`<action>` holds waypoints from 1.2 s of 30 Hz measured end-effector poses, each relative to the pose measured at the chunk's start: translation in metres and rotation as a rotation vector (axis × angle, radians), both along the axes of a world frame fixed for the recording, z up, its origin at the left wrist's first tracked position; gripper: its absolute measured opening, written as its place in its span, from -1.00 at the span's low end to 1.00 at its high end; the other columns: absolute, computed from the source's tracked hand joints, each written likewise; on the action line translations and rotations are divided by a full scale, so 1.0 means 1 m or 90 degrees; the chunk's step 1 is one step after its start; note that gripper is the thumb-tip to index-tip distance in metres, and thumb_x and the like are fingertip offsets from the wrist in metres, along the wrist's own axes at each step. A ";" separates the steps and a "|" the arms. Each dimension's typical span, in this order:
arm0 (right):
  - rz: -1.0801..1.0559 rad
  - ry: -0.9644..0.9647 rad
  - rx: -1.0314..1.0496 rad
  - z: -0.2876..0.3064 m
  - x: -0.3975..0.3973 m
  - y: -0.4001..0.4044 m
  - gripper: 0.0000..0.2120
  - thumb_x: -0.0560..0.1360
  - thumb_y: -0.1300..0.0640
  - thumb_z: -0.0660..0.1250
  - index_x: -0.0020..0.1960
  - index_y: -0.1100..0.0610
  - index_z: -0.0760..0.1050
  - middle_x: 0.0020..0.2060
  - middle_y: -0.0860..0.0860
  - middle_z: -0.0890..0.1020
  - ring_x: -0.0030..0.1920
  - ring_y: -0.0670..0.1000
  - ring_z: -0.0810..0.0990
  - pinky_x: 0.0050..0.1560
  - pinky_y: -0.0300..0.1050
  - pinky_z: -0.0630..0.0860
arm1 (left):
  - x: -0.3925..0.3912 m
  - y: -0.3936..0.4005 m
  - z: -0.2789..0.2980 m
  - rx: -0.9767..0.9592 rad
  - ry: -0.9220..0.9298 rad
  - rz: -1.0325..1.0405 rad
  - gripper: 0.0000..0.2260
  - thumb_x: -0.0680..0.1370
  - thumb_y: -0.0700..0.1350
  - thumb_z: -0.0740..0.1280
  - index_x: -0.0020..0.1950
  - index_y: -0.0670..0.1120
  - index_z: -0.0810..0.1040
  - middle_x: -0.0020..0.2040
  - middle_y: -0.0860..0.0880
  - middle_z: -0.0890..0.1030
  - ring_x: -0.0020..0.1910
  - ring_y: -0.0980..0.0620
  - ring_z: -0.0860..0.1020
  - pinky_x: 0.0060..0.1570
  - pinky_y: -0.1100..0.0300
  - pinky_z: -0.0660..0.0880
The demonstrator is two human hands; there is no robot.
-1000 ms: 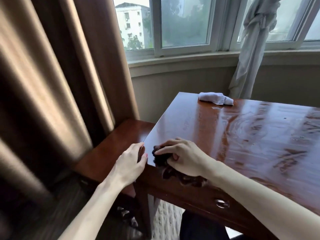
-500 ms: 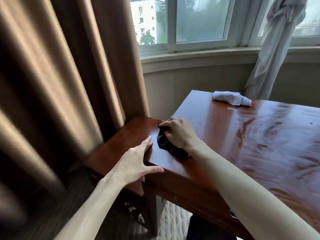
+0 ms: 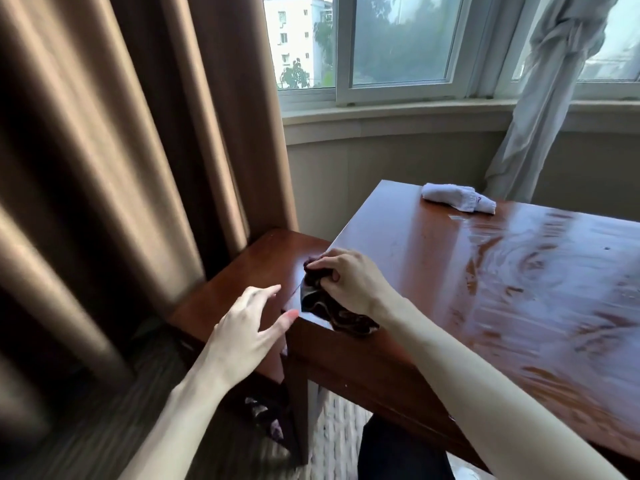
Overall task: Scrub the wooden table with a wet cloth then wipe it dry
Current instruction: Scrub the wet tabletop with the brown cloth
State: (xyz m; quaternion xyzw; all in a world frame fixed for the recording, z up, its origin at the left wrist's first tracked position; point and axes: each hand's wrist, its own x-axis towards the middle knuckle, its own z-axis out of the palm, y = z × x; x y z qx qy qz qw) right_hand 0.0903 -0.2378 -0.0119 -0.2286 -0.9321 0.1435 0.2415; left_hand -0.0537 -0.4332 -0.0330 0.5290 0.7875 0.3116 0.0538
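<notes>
My right hand [image 3: 349, 282], its grip closed on the dark cloth [image 3: 329, 308], has come back to the near-left corner of the wet counter [image 3: 450, 271], left hand [image 3: 249, 327] open beside that corner, so scrubbing continues and the white cloth [image 3: 457, 197] at the counter's far edge waits for drying.

You were in a lived-in room, likely a bedroom or hotel room: heavy brown curtains [image 3: 114, 161], a knotted sheer curtain [image 3: 550, 98], a curved bay window [image 3: 398, 46] facing apartment blocks, and a polished wooden table [image 3: 502, 289] stood there
</notes>
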 end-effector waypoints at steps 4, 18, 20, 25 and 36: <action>0.071 -0.006 0.045 -0.016 0.053 -0.047 -0.55 0.41 0.14 0.23 0.19 -0.15 0.68 0.23 -0.17 0.63 -0.04 0.03 0.50 0.04 -0.15 0.53 | 0.032 0.028 0.006 0.083 0.019 0.069 -0.62 0.65 0.13 0.16 0.43 0.06 0.44 0.33 0.12 0.49 0.28 0.01 0.53 0.15 0.00 0.52; -0.200 0.007 -0.034 0.001 0.147 0.026 -0.61 0.43 0.02 0.25 0.19 -0.16 0.68 0.10 -0.10 0.66 0.07 0.03 0.60 0.15 -0.02 0.55 | 0.086 0.099 -0.001 -0.033 0.085 -0.042 -0.55 0.61 0.22 0.17 0.49 0.18 0.42 0.56 -0.01 0.30 0.57 -0.03 0.17 0.49 -0.03 0.22; -0.317 0.000 -0.036 0.000 0.140 0.050 -0.65 0.46 0.03 0.29 0.19 -0.16 0.68 0.12 -0.08 0.65 0.11 0.08 0.58 0.12 0.02 0.57 | 0.086 0.098 0.001 -0.048 0.085 -0.047 -0.53 0.59 0.27 0.16 0.50 0.22 0.39 0.58 0.04 0.25 0.58 0.00 0.13 0.49 -0.03 0.22; -0.135 -0.063 0.029 -0.005 0.150 0.033 -0.61 0.45 0.01 0.26 0.22 -0.19 0.65 0.19 -0.18 0.62 0.12 -0.01 0.53 0.07 -0.08 0.54 | 0.082 0.118 0.006 -0.104 0.105 -0.067 -0.48 0.57 0.35 0.13 0.51 0.25 0.36 0.58 0.03 0.26 0.57 0.00 0.15 0.51 0.01 0.18; -0.441 -0.034 -0.026 0.001 0.134 0.225 -0.61 0.50 0.16 0.27 0.22 -0.14 0.67 0.18 0.01 0.64 0.18 0.14 0.57 0.07 -0.01 0.51 | 0.055 0.220 0.006 -0.240 0.213 -0.120 -0.20 0.39 0.62 -0.13 0.58 0.36 0.07 0.63 0.02 0.10 0.62 -0.07 -0.01 0.59 -0.06 -0.03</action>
